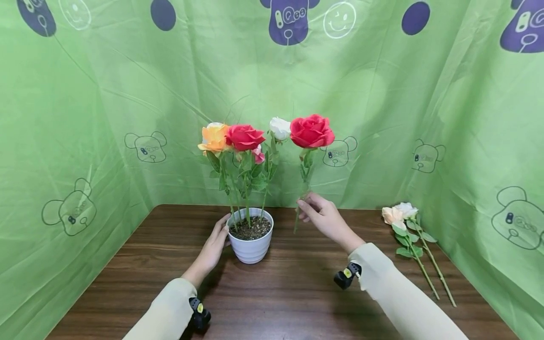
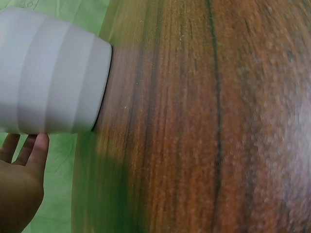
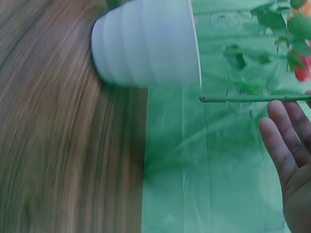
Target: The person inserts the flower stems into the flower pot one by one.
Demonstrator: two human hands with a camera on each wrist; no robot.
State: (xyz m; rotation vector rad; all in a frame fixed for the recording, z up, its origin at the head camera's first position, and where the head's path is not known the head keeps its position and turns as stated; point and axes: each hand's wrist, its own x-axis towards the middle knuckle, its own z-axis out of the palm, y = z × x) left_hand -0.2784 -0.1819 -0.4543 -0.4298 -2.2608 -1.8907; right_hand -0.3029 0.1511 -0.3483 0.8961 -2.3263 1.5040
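A white ribbed flowerpot (image 1: 251,248) full of dark soil stands upright on the table. In it grow an orange rose (image 1: 214,138), a red rose (image 1: 245,137), a white rose (image 1: 280,128) and a pink bloom (image 1: 258,155). My left hand (image 1: 214,250) rests its fairly straight fingers against the pot's left side, also seen touching the pot in the left wrist view. To the right of the pot, my right hand (image 1: 324,218) pinches the stem of a second red rose (image 1: 312,131). Its cut stem end (image 3: 206,99) hangs free, apart from the pot.
A peach rose (image 1: 393,216) and a pale rose (image 1: 406,209) lie with long stems at the right of the brown wooden table (image 1: 293,293). A green printed curtain (image 1: 255,85) encloses the back and both sides.
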